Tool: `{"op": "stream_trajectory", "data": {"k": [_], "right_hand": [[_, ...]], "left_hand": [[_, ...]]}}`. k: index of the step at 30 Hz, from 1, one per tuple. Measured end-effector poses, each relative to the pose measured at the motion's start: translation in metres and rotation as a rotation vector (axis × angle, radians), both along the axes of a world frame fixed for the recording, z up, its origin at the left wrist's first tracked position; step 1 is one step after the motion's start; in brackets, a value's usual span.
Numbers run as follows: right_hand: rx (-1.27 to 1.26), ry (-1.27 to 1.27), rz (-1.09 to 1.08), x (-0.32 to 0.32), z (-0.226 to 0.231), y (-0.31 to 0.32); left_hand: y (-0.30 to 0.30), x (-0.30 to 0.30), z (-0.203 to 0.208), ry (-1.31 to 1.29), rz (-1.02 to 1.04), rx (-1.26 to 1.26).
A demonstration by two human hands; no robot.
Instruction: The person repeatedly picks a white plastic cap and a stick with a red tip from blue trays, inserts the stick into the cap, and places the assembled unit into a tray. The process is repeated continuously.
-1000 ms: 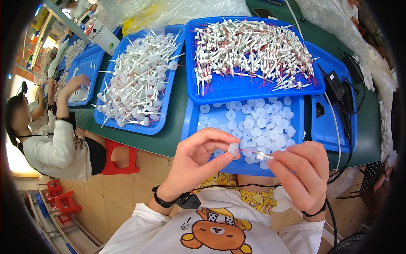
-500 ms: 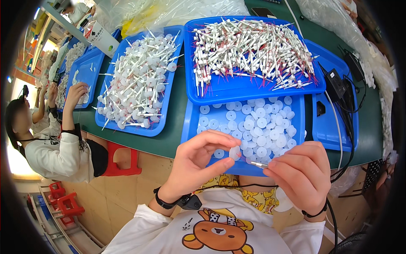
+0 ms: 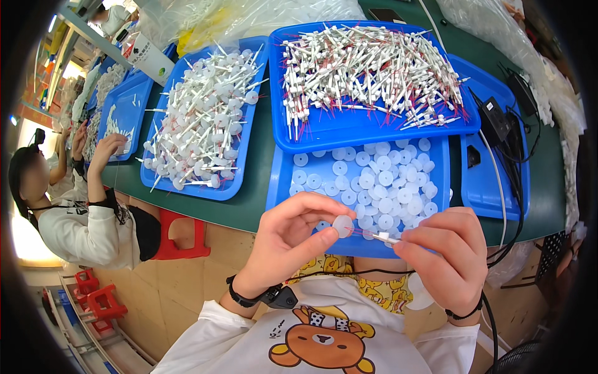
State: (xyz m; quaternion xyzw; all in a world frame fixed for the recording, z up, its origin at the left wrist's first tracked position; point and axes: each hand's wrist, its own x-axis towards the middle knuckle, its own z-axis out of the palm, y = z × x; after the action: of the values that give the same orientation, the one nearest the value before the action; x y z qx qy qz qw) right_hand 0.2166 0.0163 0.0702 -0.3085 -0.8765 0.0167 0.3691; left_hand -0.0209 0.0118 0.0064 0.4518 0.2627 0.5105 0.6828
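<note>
My left hand (image 3: 289,234) pinches a translucent white disc (image 3: 342,226) upright between thumb and fingertips. My right hand (image 3: 445,252) grips a slim white stick piece (image 3: 385,237) with thin red wires. These wires stretch from the stick to the disc's centre; whether they pass through its hole I cannot tell. Both hands are above the near edge of a blue tray (image 3: 283,181) with many loose discs. A second blue tray (image 3: 374,136), heaped with white sticks with red wires, overlaps its far side.
On the left, a blue tray (image 3: 212,194) holds sticks fitted with discs. Power adapters (image 3: 495,121) and black cables lie at the right, over another blue tray (image 3: 495,187). Plastic bags (image 3: 268,22) cover the far edge. A co-worker (image 3: 87,218) sits at the left.
The disc has turned more face-on and shifted slightly left. The stick's white end and the red wires between it and the disc now show more clearly. A co-worker's hand has lowered slightly.
</note>
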Motion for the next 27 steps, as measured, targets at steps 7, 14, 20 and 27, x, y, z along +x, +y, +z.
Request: {"op": "stream_trajectory", "data": {"k": [7, 14, 20, 27], "right_hand": [[0.006, -0.004, 0.000, 0.000, 0.002, -0.003], [0.002, 0.017, -0.012, 0.001, 0.003, -0.005], [0.071, 0.022, 0.008, 0.003, 0.002, -0.011], [-0.010, -0.030, -0.100, -0.005, 0.016, -0.026]], "left_hand": [[0.000, 0.000, 0.000, 0.026, 0.003, 0.009], [0.001, 0.003, 0.000, 0.031, 0.018, 0.105], [-0.003, -0.001, 0.006, -0.049, -0.053, -0.064], [-0.004, 0.001, 0.008, 0.021, -0.033, -0.050]]}}
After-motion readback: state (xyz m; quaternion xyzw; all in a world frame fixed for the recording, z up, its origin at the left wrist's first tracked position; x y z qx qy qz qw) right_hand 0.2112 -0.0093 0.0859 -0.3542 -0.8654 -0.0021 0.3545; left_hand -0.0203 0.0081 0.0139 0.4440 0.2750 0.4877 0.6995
